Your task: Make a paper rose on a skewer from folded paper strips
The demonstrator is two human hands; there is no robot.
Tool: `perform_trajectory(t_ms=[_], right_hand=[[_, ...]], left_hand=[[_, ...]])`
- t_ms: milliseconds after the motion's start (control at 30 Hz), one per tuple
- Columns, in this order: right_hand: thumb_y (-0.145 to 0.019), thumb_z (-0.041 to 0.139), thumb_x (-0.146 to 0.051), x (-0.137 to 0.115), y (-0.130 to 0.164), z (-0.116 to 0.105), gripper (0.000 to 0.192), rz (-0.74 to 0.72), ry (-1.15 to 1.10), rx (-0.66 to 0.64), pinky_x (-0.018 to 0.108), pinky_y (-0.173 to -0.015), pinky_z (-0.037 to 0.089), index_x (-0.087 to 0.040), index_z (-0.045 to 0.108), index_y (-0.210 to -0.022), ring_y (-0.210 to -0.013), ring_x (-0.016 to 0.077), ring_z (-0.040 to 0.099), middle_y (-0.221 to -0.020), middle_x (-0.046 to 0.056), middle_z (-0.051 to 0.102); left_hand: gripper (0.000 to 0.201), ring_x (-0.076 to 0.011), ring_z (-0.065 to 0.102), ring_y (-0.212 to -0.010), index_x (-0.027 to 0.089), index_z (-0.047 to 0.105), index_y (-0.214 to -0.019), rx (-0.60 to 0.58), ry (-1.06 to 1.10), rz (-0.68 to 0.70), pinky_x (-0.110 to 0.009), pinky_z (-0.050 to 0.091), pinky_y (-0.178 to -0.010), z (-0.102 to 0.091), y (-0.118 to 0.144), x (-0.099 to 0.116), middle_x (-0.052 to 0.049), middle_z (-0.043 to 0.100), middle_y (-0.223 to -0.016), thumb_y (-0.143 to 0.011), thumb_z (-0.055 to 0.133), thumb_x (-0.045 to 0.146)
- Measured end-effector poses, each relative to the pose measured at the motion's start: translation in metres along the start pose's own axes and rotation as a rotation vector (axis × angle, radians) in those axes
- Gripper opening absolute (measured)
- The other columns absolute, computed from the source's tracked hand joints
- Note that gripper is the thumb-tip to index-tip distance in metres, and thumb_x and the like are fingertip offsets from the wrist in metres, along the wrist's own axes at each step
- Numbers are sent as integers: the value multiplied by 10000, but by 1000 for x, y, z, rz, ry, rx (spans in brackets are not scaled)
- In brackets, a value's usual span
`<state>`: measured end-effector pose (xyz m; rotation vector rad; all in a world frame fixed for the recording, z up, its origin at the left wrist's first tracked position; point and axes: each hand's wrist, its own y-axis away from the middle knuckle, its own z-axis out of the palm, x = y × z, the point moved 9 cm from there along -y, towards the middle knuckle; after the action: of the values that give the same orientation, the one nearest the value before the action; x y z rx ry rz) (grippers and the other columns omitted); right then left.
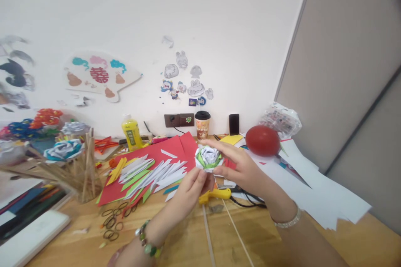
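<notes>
A white and green paper flower (209,157) is held up over the table, in the middle of the view. Its base is pinched by the fingers of my left hand (192,185), which wears a beaded bracelet. My right hand (239,167) curves around the flower's right side, thumb and fingers spread apart and touching or close to its edge. Below the hands lies a yellow glue gun (215,195) with a black cord. Folded white and green paper strips (153,175) lie to the left on red paper (109,194). Two thin sticks (238,231) lie in front.
Wooden sticks stand in a jar (87,183) at the left, beside finished paper flowers (64,149). Rubber bands (111,221) lie in front of it. Along the wall stand a yellow bottle (132,133), a lidded cup (202,127), a phone (234,124) and a red balloon (262,140). White paper (326,183) covers the right.
</notes>
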<state>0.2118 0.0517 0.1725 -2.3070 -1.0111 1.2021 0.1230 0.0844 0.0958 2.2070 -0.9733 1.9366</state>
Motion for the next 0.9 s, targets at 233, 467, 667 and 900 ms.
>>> perform_trajectory(t_ms=[233, 467, 667, 900], right_hand=[[-867, 551, -346, -11, 2, -1, 513, -58, 98, -22, 431, -1064, 343, -298, 382, -1349, -1285, 204, 394, -1375, 34, 459], [-850, 575, -357, -13, 2, -5, 515, -82, 98, -16, 409, -1055, 359, -303, 402, -1332, -1280, 196, 397, -1377, 33, 456], [-883, 501, -410, -33, 1, 6, 478, -208, 327, 27, 419, -1040, 356, -234, 418, -1319, -1232, 198, 440, -1339, 68, 495], [-889, 472, -215, -66, 17, -15, 203, -454, 498, 345, 360, -782, 475, -219, 605, -1042, -923, 186, 581, -1021, 74, 652]], left_hand=[[448, -137, 461, -574, 183, 500, -638, 34, -73, 43, -257, 401, -584, -6, 0, 9, 7, 510, -609, -852, 390, 560], [266, -179, 562, -830, 215, 532, -1041, 10, 158, 26, -305, 480, -740, -1, 5, 12, -45, 602, -924, -828, 553, 372], [536, -178, 566, -791, 216, 458, -1102, 234, 130, 43, -275, 485, -641, -13, 4, 20, -33, 595, -940, -628, 706, 226], [488, -172, 594, -732, 189, 492, -947, 314, 101, 6, -257, 488, -617, -26, 5, 37, -3, 605, -830, -529, 744, 197]])
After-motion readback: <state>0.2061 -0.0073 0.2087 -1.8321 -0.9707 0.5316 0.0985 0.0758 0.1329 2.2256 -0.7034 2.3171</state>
